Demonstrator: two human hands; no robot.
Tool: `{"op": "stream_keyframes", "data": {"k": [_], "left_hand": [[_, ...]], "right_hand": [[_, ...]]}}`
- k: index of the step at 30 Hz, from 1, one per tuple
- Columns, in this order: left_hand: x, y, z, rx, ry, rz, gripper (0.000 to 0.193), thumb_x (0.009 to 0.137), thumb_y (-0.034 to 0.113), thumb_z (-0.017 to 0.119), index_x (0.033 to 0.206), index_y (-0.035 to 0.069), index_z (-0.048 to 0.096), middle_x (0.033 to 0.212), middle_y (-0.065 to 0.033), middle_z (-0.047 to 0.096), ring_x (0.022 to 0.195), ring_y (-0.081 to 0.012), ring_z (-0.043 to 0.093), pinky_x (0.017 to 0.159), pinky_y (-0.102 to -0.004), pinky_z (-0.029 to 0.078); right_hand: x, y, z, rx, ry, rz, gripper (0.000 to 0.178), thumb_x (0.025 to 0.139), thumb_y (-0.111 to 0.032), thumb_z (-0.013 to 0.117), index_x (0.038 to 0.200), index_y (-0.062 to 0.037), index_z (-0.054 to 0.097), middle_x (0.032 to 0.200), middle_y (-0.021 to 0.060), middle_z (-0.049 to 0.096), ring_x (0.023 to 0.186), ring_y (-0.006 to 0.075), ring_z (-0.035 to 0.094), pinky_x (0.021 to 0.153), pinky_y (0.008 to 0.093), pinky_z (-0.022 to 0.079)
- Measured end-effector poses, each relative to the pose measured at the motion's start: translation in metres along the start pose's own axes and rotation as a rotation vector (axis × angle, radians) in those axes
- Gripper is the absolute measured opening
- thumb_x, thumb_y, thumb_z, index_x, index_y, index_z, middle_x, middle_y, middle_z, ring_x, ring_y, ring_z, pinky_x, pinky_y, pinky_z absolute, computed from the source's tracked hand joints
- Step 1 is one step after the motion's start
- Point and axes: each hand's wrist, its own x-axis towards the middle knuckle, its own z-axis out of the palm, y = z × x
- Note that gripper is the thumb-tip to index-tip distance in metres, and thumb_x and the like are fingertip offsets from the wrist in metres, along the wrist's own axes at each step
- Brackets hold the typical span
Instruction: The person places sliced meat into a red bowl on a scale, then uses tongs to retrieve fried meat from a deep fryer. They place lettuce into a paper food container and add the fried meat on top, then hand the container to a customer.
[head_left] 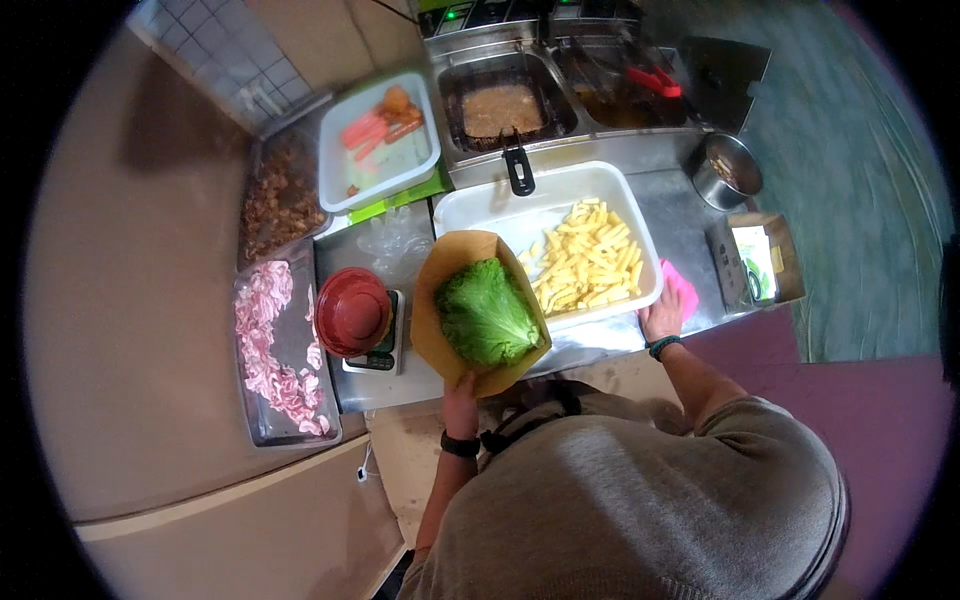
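Note:
My left hand (461,402) grips the near edge of an open brown paper food box (432,335). Inside the box lies green leaf lettuce (487,312), which covers its bottom. At the front right corner of a white tub (650,250), my right hand (660,318) rests with its fingers on a pink cloth (682,287). Part of the fingers is hard to make out there. The tub holds pale yellow cut fries (592,262), heaped toward its right side. The paper box overlaps the tub's left front corner.
Left of the box, red bowls (352,312) sit on a scale (388,345). Beyond are trays of sliced meat (265,345) and browned pieces (280,195), plus a white tub (375,180). Fryers (508,95) with red tongs (655,82) stand behind; a metal pot (728,172) and carton (752,262) stand right.

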Motion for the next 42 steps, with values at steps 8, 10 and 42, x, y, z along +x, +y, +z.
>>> {"op": "stream_keyframes", "data": {"k": [8, 10, 42], "left_hand": [[-0.010, -0.040, -0.008, -0.018, -0.004, 0.102, 0.028, 0.086, 0.013, 0.047, 0.110, -0.003, 0.048, 0.105, -0.0085, 0.053, 0.095, -0.0181, 0.050, 0.082, -0.0289, 0.039], [-0.014, -0.045, -0.009, -0.023, -0.014, 0.099, 0.027, 0.086, 0.013, 0.047, 0.108, -0.003, 0.049, 0.104, -0.0089, 0.054, 0.095, -0.0186, 0.051, 0.081, -0.0290, 0.040], [-0.044, -0.052, -0.018, 0.501, 0.183, 0.179, 0.025, 0.080, 0.020, 0.059, 0.096, 0.001, 0.059, 0.092, -0.0139, 0.061, 0.084, -0.0264, 0.057, 0.071, -0.0345, 0.044]], "right_hand": [[-0.001, -0.003, -0.004, 0.005, 0.035, -0.015, 0.043, 0.080, -0.027, 0.047, 0.117, -0.0055, 0.047, 0.125, 0.0137, 0.041, 0.120, 0.0324, 0.032, 0.099, 0.0469, 0.021], [-0.003, -0.004, -0.005, -0.003, 0.034, -0.005, 0.043, 0.080, -0.027, 0.047, 0.117, -0.0057, 0.047, 0.124, 0.0137, 0.042, 0.120, 0.0319, 0.032, 0.099, 0.0465, 0.022], [-0.007, 0.000, 0.006, -0.002, 0.127, -0.027, 0.037, 0.079, -0.023, 0.048, 0.111, -0.0070, 0.052, 0.119, 0.0117, 0.047, 0.116, 0.0304, 0.038, 0.097, 0.0433, 0.025]]}}
